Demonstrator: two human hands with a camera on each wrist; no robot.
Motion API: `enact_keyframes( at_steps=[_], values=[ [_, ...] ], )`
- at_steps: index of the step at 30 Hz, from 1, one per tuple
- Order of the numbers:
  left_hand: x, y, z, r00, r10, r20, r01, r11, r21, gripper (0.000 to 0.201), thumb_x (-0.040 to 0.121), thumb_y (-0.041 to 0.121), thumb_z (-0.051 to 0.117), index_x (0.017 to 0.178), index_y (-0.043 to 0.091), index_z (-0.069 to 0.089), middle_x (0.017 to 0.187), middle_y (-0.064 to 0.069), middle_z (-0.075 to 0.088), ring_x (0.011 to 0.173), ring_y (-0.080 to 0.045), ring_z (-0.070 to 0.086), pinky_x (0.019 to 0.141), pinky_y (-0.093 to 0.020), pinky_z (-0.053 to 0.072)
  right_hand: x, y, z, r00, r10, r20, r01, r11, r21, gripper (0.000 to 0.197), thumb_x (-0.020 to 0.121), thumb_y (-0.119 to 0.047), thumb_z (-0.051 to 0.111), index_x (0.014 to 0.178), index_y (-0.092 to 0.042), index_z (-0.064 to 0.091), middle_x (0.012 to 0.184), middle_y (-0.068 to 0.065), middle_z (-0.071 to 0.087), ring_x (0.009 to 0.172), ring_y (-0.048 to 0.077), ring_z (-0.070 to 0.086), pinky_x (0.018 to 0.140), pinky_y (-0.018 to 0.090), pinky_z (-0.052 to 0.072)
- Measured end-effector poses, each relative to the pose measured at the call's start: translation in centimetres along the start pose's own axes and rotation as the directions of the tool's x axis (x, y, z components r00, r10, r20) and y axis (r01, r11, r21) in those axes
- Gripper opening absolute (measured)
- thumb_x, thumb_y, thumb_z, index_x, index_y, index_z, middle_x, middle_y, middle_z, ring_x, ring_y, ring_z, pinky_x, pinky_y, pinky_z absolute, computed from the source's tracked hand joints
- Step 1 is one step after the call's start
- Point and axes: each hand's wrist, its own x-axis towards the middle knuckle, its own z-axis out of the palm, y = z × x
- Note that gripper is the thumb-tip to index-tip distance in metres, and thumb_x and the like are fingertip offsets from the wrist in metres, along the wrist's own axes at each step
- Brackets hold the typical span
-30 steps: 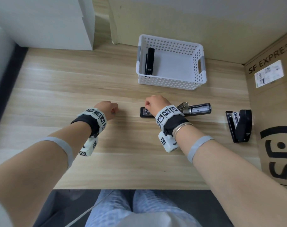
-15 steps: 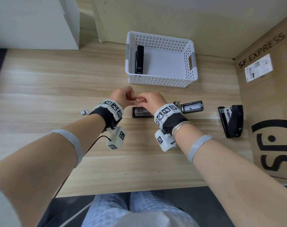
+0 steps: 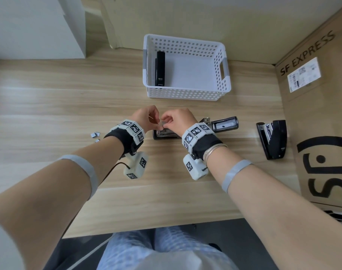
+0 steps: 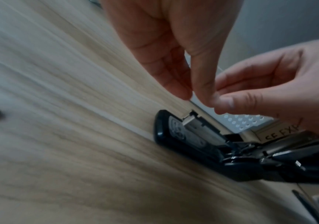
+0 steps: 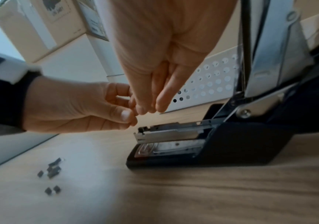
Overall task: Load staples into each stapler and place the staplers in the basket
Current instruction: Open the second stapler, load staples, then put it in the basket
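Observation:
A black stapler (image 3: 164, 134) lies on the wooden table with its lid (image 3: 224, 124) swung open to the right and its metal magazine (image 5: 170, 133) exposed. Just above its front end my left hand (image 3: 146, 117) and right hand (image 3: 178, 118) meet fingertip to fingertip, both pinching a small silvery staple strip (image 3: 163, 124). In the wrist views the strip is mostly hidden by the fingertips (image 5: 143, 109). A second black stapler (image 3: 273, 139) lies at the right, partly open. A third stapler (image 3: 160, 68) lies inside the white basket (image 3: 185, 93), along its left wall.
Small loose staple pieces (image 3: 95, 135) lie on the table left of my left wrist. A tall cardboard box (image 3: 318, 117) closes off the right side. A white cabinet (image 3: 37, 26) stands at the back left. The table's front edge is close to my lap.
My left hand rose from the table at the left and came to the right hand above the open stapler. Both now pinch the strip. Loose staple pieces show where the left hand was.

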Motion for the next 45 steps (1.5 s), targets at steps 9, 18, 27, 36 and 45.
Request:
enact_keyframes(
  at_steps=[9, 18, 27, 36, 45],
  values=[
    [-0.6, -0.9, 1.0, 0.997, 0.038, 0.069, -0.059, 0.938, 0.34, 0.026, 0.074, 0.001, 0.069, 0.1, 0.003, 0.065, 0.101, -0.016, 0.069, 0.094, -0.028, 0.064, 0.089, -0.033, 0.051, -0.6, 0.1, 1.6, 0.999, -0.016, 0.046, 0.027, 0.969, -0.246, 0.019, 0.09, -0.019, 0.06, 0.105, -0.02, 0.07, 0.109, 0.002, 0.068, 0.099, 0.023, 0.061, 0.082, 0.028, 0.047],
    [-0.8, -0.9, 1.0, 0.996, 0.052, 0.069, -0.074, 0.927, 0.367, 0.029, 0.075, 0.0, 0.068, 0.104, 0.003, 0.064, 0.106, -0.016, 0.068, 0.099, -0.029, 0.064, 0.09, -0.031, 0.05, 0.0, 0.1, 1.7, 0.995, 0.048, 0.089, -0.027, 0.975, -0.22, 0.021, 0.086, -0.026, 0.067, 0.105, -0.022, 0.072, 0.107, 0.003, 0.069, 0.1, 0.023, 0.061, 0.084, 0.03, 0.048],
    [-0.6, -0.8, 1.3, 0.995, 0.034, 0.09, -0.069, 0.907, 0.416, 0.036, 0.073, 0.005, 0.072, 0.108, 0.004, 0.061, 0.111, -0.015, 0.064, 0.102, -0.029, 0.061, 0.087, -0.03, 0.046, 0.5, -0.5, 1.2, 0.985, 0.126, 0.119, -0.089, 0.958, -0.273, 0.015, 0.089, -0.017, 0.062, 0.1, -0.011, 0.07, 0.102, 0.01, 0.07, 0.095, 0.028, 0.065, 0.082, 0.032, 0.052],
    [0.0, 0.1, 1.7, 0.988, -0.048, 0.148, -0.038, 0.847, 0.531, 0.052, 0.073, 0.016, 0.075, 0.12, 0.009, 0.055, 0.121, -0.014, 0.054, 0.11, -0.032, 0.055, 0.091, -0.034, 0.044, -0.9, 0.9, -6.3, 0.977, 0.197, -0.081, -0.208, 0.801, -0.561, 0.033, 0.094, -0.006, 0.041, 0.121, -0.013, 0.059, 0.112, 0.01, 0.065, 0.103, 0.029, 0.061, 0.089, 0.042, 0.052],
    [0.7, 1.0, 1.4, 0.975, -0.095, 0.2, -0.063, 0.749, 0.66, 0.053, 0.076, 0.025, 0.073, 0.122, 0.008, 0.054, 0.122, -0.013, 0.054, 0.112, -0.031, 0.054, 0.089, -0.038, 0.047, -3.7, 5.3, -8.2, 0.87, 0.476, 0.129, -0.277, 0.689, -0.67, 0.04, 0.084, -0.007, 0.059, 0.124, -0.008, 0.053, 0.115, 0.01, 0.06, 0.099, 0.028, 0.061, 0.084, 0.033, 0.051]
  ],
)
